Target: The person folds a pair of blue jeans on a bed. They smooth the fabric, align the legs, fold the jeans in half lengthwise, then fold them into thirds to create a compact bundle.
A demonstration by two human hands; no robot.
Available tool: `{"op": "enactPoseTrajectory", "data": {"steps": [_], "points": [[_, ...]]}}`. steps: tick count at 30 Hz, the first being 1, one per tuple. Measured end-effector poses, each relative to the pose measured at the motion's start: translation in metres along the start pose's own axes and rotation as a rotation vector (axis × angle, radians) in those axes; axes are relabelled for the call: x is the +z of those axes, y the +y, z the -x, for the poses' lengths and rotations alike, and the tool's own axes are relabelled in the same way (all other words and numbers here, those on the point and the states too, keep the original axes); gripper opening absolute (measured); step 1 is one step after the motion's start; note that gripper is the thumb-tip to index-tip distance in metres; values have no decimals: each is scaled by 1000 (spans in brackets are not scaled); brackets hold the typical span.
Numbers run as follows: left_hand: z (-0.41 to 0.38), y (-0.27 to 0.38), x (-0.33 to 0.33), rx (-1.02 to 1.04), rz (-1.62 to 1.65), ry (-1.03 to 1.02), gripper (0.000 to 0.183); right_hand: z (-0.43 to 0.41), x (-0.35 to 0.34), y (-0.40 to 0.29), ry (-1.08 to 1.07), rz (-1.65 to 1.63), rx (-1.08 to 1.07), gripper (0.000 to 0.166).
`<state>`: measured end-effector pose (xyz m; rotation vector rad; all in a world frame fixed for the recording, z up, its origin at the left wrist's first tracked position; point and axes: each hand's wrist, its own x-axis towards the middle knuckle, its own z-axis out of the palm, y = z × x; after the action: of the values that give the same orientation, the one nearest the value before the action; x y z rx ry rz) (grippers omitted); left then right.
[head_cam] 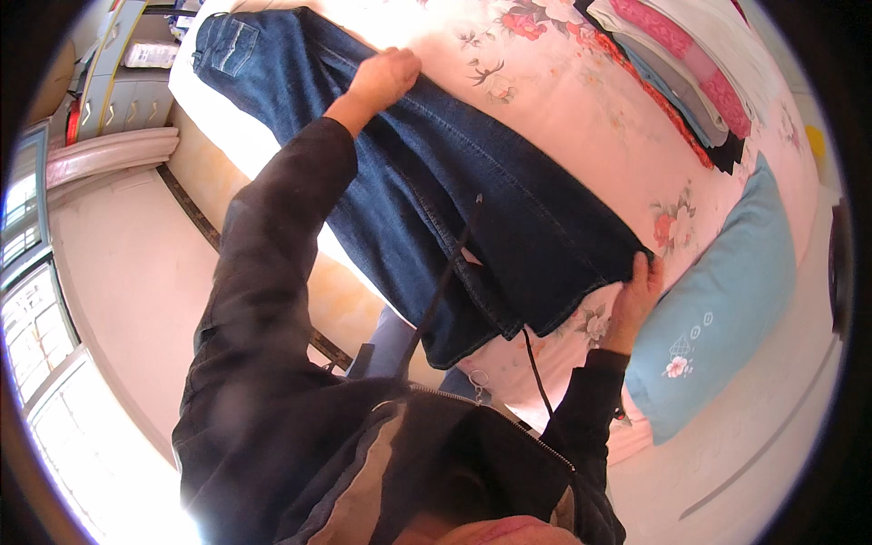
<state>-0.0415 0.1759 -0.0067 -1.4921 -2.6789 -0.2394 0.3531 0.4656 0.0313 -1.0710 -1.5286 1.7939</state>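
Observation:
A pair of dark blue denim jeans (490, 163) lies stretched over a bed, its waist and stitched back pocket at upper left. Both leg ends point toward me, side by side, with some folds along their length. My left hand (387, 76) has its fingers curled on the outer edge of the farther leg, partway down from the waist. At that same leg's hem, my right hand (637, 293) pinches the outer corner, its fingertips partly hidden by the cloth. Dark drawstrings from my jacket hang across the view, one in front of the denim.
The bed wears a pink floral sheet (579, 143). A stack of folded clothes (681, 75) lies at upper right. A light blue pillow (722, 306) rests beside my right hand. Drawers (129, 105) stand at upper left, above a barred window (48, 327).

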Motion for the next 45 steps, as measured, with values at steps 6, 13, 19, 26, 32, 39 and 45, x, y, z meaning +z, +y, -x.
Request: {"op": "enactPoseTrajectory", "data": {"steps": [6, 13, 19, 26, 32, 39, 45], "points": [[-44, -5, 12, -39, 99, 164, 11, -82, -3, 21, 108, 429, -138, 19], [-38, 24, 0, 189, 165, 95, 17, -84, -21, 42, 5, 117, 259, 12], [-42, 46, 36, -67, 217, 24, 10, -99, -33, 57, 12, 513, 4, 13], [24, 42, -21, -321, 156, 337, 33, -46, -15, 44, 99, 504, 250, 32], [201, 26, -12, -968, 357, 636, 37, 99, -25, 49, 60, 697, -28, 33], [299, 179, -31, -1742, 1278, 85, 52, 178, -15, 33, -415, 924, -340, 41], [336, 325, -17, -1383, 1493, -139, 66, 166, -15, 46, -705, 1235, -598, 59]]}}
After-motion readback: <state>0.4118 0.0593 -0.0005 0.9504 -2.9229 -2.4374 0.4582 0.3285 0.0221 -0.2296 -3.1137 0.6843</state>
